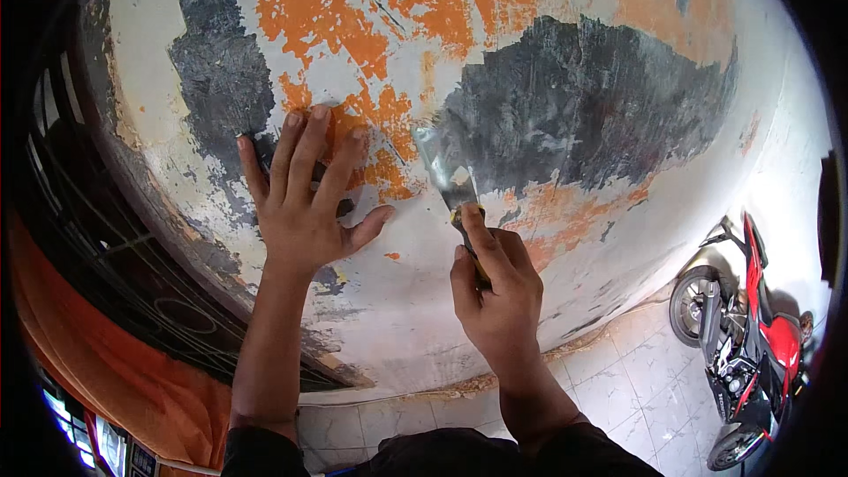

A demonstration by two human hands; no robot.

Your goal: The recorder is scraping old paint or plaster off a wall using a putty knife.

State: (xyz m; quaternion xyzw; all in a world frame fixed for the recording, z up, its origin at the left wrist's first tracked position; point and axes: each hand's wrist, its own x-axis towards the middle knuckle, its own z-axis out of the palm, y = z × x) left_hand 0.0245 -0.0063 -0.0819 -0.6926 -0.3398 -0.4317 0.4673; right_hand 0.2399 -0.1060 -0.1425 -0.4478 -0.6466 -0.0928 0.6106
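Observation:
A wall (pixel 397 278) with peeling white and orange paint and dark grey bare patches fills most of the view. My left hand (pixel 305 205) lies palm against it, fingers spread, over the lower edge of an orange patch and beside the left grey patch. My right hand (pixel 497 271) grips the black and yellow handle of a scraper, a putty knife (pixel 450 172) with a wide metal blade. The index finger rests along the handle near the blade. The blade's edge is at the wall, at the left border of the large grey patch (pixel 563 106).
A red and black motorcycle (pixel 748 344) stands on the tiled floor (pixel 609 371) at the lower right. At the left are a dark metal grille (pixel 126 238) and an orange curtain (pixel 132 351). A flaking edge runs along the wall's foot.

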